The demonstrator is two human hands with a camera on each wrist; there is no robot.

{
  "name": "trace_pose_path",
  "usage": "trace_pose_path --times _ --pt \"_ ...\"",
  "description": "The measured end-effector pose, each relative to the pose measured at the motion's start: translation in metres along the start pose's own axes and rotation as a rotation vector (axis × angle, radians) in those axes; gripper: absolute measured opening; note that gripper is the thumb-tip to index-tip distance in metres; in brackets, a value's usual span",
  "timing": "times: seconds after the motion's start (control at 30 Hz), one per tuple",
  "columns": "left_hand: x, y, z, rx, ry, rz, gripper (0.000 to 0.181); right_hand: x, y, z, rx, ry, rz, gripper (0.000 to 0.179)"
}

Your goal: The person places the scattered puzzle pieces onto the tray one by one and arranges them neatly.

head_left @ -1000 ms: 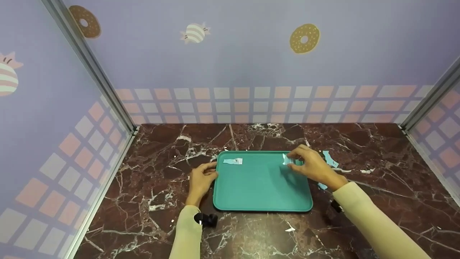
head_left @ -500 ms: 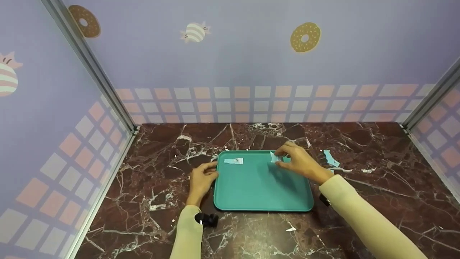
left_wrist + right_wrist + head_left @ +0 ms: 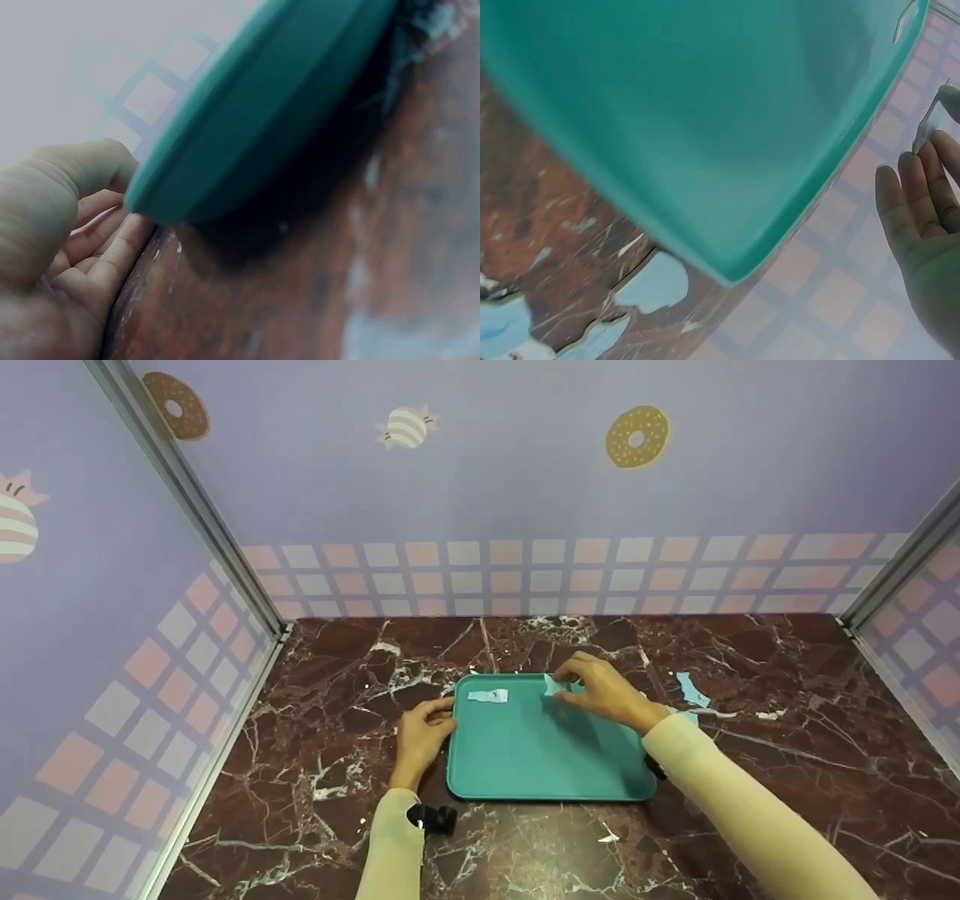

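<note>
A green rectangular tray (image 3: 540, 761) lies on the dark red marbled table. My left hand (image 3: 420, 735) holds its left edge; the left wrist view has thumb and fingers at the tray rim (image 3: 247, 112). Over the tray's far side, my right hand (image 3: 600, 690) pinches a small torn piece of light blue paper (image 3: 553, 685) between thumb and fingertips. The right wrist view shows this piece (image 3: 928, 127) edge-on, raised above the tray. Another torn strip (image 3: 487, 695), blue and white with small dark print, lies flat in the tray's far left corner.
Right of the tray, torn blue pieces (image 3: 691, 690) lie on the table, one (image 3: 684, 716) partly behind my right forearm. A small white scrap (image 3: 609, 838) sits in front of the tray. Patterned purple walls (image 3: 510, 495) enclose the table at the back and sides.
My right hand has moved left over the tray with the pinched paper piece, uncovering more of the pieces on the right. The left hand and tray stay in place.
</note>
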State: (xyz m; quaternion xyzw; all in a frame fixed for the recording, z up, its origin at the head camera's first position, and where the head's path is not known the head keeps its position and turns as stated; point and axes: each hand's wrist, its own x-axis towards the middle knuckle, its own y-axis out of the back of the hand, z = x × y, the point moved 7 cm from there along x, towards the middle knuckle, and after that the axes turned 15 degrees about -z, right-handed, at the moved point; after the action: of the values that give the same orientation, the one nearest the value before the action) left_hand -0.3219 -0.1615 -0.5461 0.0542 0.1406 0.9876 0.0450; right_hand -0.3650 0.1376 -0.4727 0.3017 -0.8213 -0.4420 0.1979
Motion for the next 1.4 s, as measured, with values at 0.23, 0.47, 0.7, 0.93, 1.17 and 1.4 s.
trace_pose_path --times 0.23,0.47,0.7,0.93,1.17,1.4 --pt "0.001 0.000 -0.001 0.004 0.003 -0.004 0.034 0.011 -0.006 -0.004 0.016 0.012 -0.004 0.024" --pt "0.000 -0.001 0.000 0.001 -0.001 -0.003 0.034 0.019 -0.014 -0.004 0.071 0.008 -0.021 0.025" --pt "0.000 -0.002 0.000 0.017 0.015 -0.026 0.034 0.027 -0.021 -0.002 0.096 -0.012 -0.038 0.026" --pt "0.000 -0.001 0.000 0.010 0.013 -0.012 0.033 0.033 -0.028 -0.001 0.078 -0.002 -0.051 0.026" --pt "0.000 -0.001 0.001 0.030 0.001 -0.003 0.033 0.038 -0.035 -0.002 0.033 -0.011 -0.072 0.027" --pt "0.000 -0.001 0.001 0.016 0.003 0.001 0.033 0.042 -0.040 -0.004 0.003 0.009 -0.072 0.026"
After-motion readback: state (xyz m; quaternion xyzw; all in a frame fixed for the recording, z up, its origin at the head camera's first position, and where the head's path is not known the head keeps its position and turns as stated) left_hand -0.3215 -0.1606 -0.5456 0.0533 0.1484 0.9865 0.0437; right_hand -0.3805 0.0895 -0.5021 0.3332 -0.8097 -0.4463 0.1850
